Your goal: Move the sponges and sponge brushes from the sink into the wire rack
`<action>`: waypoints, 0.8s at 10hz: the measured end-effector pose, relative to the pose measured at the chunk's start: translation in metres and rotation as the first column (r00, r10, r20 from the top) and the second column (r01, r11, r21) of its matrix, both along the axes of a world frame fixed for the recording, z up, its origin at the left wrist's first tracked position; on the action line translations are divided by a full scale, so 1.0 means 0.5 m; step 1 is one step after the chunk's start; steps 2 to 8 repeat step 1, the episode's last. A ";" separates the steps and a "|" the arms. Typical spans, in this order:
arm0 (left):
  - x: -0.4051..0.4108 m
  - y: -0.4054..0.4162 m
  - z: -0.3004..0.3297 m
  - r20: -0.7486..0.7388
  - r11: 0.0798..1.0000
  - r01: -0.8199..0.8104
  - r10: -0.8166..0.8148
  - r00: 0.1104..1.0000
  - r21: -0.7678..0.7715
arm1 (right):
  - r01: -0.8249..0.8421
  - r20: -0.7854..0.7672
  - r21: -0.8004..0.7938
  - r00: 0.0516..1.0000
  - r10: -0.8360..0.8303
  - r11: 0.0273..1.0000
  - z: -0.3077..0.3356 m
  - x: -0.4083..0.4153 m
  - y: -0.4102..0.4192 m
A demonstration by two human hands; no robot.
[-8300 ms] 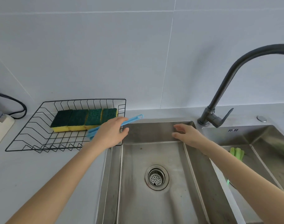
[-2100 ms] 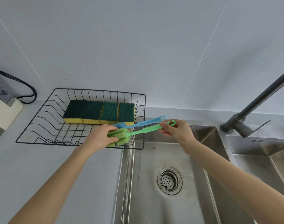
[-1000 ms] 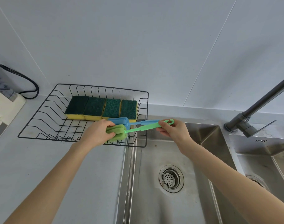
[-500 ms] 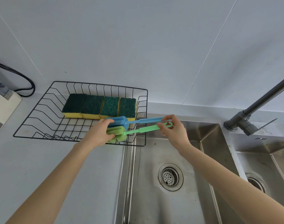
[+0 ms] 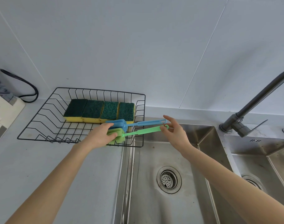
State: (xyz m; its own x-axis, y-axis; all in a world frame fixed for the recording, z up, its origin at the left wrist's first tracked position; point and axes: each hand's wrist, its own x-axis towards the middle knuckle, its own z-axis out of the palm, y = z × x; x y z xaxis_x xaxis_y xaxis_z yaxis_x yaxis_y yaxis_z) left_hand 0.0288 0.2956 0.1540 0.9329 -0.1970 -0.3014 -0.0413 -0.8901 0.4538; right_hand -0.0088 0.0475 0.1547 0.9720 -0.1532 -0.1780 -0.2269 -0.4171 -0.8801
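A: What is the head view showing of the room?

B: A pale tiled wall (image 5: 138,46) is filling the far half, and a grey countertop (image 5: 41,167) is running along the left. A steel sink (image 5: 154,204) is sitting to the right of it, with a drain (image 5: 169,179) in its basin and a dark faucet (image 5: 254,107) rising at the far right. A black cable (image 5: 27,87) is looping at the far left.

A: And the task's things?

B: The wire rack (image 5: 41,120) is standing on the countertop, just beside the sink. Four sponges (image 5: 100,110) are lying in a row along its far side (green face up, yellow below). The blue sponge brush (image 5: 117,124) and green sponge brush (image 5: 117,136) are lying side by side, heads in the rack's right near corner, handles sticking out rightward over its rim.

A: The hands?

B: The left hand (image 5: 100,138) is pressing down on the green head, fingers closed around it. The right hand (image 5: 175,133) is hovering at the handle ends, its fingers spread apart; whether a fingertip is touching the green loop, I cannot tell.
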 end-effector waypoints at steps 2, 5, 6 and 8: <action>-0.001 -0.006 0.012 0.023 1.000 -0.018 0.018 1.000 -0.003 | 0.014 -0.006 -0.011 1.000 -0.014 1.000 0.012 -0.004 -0.005; -0.001 -0.006 0.012 0.023 1.000 -0.018 0.018 1.000 -0.003 | 0.014 -0.006 -0.011 1.000 -0.014 1.000 0.012 -0.004 -0.005; -0.001 -0.006 0.012 0.023 1.000 -0.018 0.018 1.000 -0.003 | 0.014 -0.006 -0.011 1.000 -0.014 1.000 0.012 -0.004 -0.005; -0.001 -0.006 0.012 0.023 1.000 -0.018 0.018 1.000 -0.003 | 0.014 -0.006 -0.011 1.000 -0.014 1.000 0.012 -0.004 -0.005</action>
